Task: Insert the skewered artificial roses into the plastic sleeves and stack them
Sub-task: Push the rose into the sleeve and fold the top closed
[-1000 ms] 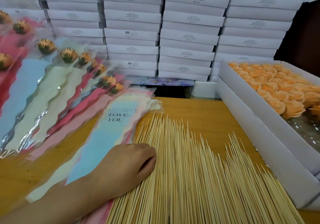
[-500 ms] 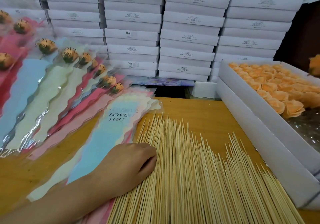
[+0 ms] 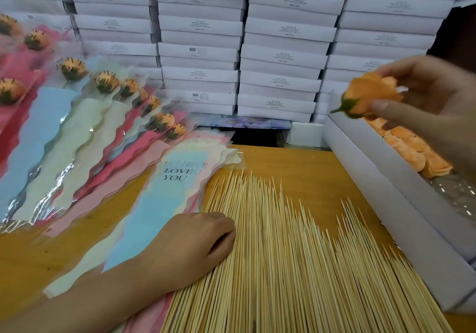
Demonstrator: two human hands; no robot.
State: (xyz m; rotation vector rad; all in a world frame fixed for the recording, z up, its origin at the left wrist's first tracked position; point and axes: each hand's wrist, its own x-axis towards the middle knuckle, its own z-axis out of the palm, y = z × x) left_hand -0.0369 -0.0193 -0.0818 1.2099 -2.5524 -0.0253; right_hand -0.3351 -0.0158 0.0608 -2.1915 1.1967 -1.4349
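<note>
My right hand (image 3: 435, 100) holds an orange artificial rose (image 3: 365, 98) in the air above the white box of roses (image 3: 381, 183) at the right, green base pointing left. My left hand (image 3: 190, 247) rests with curled fingers on the left edge of a wide pile of bamboo skewers (image 3: 288, 255); whether it pinches a skewer is hidden. Beside it lies a stack of empty pastel sleeves (image 3: 164, 204) printed "LOVE YOU". Finished sleeved roses (image 3: 77, 131) fan out in a stack at the left.
Stacked white cartons (image 3: 201, 49) form a wall along the back. More orange roses (image 3: 417, 149) fill the open box. Bare wooden tabletop (image 3: 296, 167) shows between skewers and cartons. A floral-printed sheet (image 3: 247, 122) lies under the cartons.
My right hand has come into view from the right, lifting an orange rose out of the box. My left hand has stayed on the skewers.
</note>
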